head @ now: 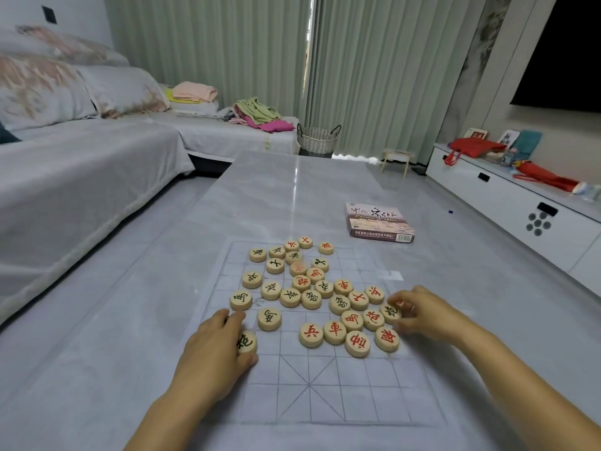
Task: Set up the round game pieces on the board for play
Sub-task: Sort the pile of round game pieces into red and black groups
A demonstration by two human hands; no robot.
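1. A thin, see-through xiangqi board sheet (325,402) printed with grid lines lies flat on a glossy grey marble-look table (286,196).
2. The round wooden xiangqi pieces (311,299) lie face up in a loose heap over the far and middle parts of the sheet. Some bear red characters and some black, and many touch their neighbours.
3. Four red-lettered pieces (335,332) form the heap's near edge, side by side, right of the sheet's middle.
4. The left hand (214,349) rests on the sheet's left edge. Its fingers are curled over a black-lettered left piece (247,342) and its thumb is below, so the piece is held between them while it lies on the sheet.
5. That piece sits apart from the heap, just nearer than a lone black-lettered disc (269,319).
6. The right hand (422,315) is at the heap's right side. Its curled fingertips pinch a black-lettered right piece (391,312) that touches the pieces beside it.
7. A Chinese chess box (379,222) lies flat on the table beyond the sheet, to the right and well apart from the pieces.
8. A grey-covered sofa (81,164) runs along the left, with folded clothes (260,113) at its far end.
9. A woven basket (318,139) stands before pale green curtains (227,43), and a white low cabinet (507,203) lines the right wall.
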